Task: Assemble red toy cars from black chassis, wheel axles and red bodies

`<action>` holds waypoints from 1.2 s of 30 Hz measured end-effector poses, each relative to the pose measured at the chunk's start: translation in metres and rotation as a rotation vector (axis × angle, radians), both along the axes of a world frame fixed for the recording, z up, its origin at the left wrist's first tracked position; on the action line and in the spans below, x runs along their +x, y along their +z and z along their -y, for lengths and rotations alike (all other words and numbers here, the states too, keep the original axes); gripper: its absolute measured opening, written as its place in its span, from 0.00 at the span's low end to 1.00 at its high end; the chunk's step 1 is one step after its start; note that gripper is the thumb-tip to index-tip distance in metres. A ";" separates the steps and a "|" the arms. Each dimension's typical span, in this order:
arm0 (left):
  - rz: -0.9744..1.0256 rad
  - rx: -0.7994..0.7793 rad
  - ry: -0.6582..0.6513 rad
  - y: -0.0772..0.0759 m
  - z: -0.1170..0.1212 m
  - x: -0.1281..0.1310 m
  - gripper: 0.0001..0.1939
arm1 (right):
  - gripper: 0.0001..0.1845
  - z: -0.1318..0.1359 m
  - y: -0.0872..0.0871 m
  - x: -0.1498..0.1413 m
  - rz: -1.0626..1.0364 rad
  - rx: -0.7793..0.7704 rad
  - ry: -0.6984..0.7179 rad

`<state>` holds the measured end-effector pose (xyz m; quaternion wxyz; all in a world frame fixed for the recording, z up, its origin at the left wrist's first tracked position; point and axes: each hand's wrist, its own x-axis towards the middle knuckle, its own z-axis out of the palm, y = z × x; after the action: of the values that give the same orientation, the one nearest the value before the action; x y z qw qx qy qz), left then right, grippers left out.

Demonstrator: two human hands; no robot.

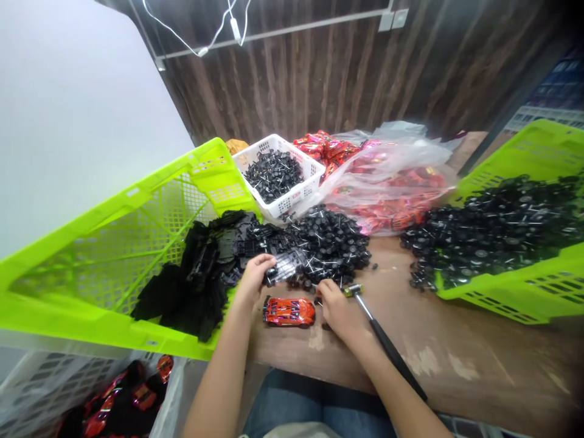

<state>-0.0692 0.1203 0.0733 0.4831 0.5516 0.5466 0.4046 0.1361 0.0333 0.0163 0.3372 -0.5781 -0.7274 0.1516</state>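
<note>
Toy car [289, 311] looks assembled on table [392, 274]; left hand [259, 272] pinches black base [288, 266], apparently unfitted; right hand [336, 306], grip can't be told; heaped wheels [331, 243] lie loose.

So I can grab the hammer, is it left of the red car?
No, the hammer lies on the table to the right of the car.

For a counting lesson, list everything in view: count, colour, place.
Car: 1, red, table front
Plate: 1, grey-black, left hand
Hammer: 1, black-handled, by right hand
Wheels: many, black, table, basket, right crate
Flat parts: many, black, left crate
Crates: 2, green, left, right
Basket: 1, white, back
Shells: many, red, back
Plastic: some, clear, back
Bin: 1, white, lower left
Cables: some, white, top
Table: 1, brown, centre
Wall: 1, brown, back
Left hand: 1, holding plate
Right hand: 1, near wheels
</note>
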 end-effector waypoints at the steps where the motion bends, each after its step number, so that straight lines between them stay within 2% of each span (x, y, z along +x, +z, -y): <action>1: 0.040 -0.041 -0.013 -0.003 0.012 0.001 0.15 | 0.18 -0.004 0.001 0.002 -0.052 0.023 -0.027; 4: 0.158 -0.166 -0.103 -0.005 0.050 0.005 0.19 | 0.14 -0.013 0.002 0.011 -0.216 0.057 -0.093; 8: 0.213 -0.294 -0.291 -0.006 0.093 0.019 0.17 | 0.14 -0.019 0.006 0.023 -0.455 -0.040 -0.205; 11: 0.147 -0.342 -0.289 -0.018 0.105 0.034 0.14 | 0.19 -0.023 0.019 0.029 -0.704 -0.124 -0.261; 13: 0.106 -0.313 -0.233 -0.029 0.103 0.043 0.12 | 0.20 -0.024 0.028 0.032 -0.745 -0.173 -0.226; 16: 0.078 -0.240 -0.128 -0.040 0.096 0.049 0.10 | 0.16 -0.016 0.038 0.037 -0.630 -0.229 -0.181; 18: 0.097 -0.244 -0.068 -0.041 0.093 0.050 0.10 | 0.13 0.000 0.041 0.037 -0.541 -0.190 -0.209; 21: 0.098 -0.217 -0.005 -0.034 0.090 0.048 0.10 | 0.08 0.033 0.043 0.030 -0.503 -0.043 -0.182; 25: 0.059 -0.104 -0.005 -0.024 0.091 0.049 0.09 | 0.04 0.069 0.037 0.013 -0.311 0.035 -0.123; 30: 0.077 -0.039 -0.043 -0.019 0.094 0.057 0.08 | 0.04 0.078 0.027 0.005 -0.121 0.096 -0.210; 34: 0.151 -0.137 -0.068 -0.019 0.094 0.054 0.11 | 0.04 0.078 0.034 0.012 -0.177 -0.005 -0.064; 36: 0.290 -0.204 -0.103 -0.018 0.097 0.050 0.18 | 0.05 0.077 0.038 0.013 -0.220 -0.049 -0.006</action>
<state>-0.0188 0.0230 0.0556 0.6305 0.4628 0.4803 0.3969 0.1490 -0.0436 0.0540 0.4012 -0.5683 -0.6803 0.2309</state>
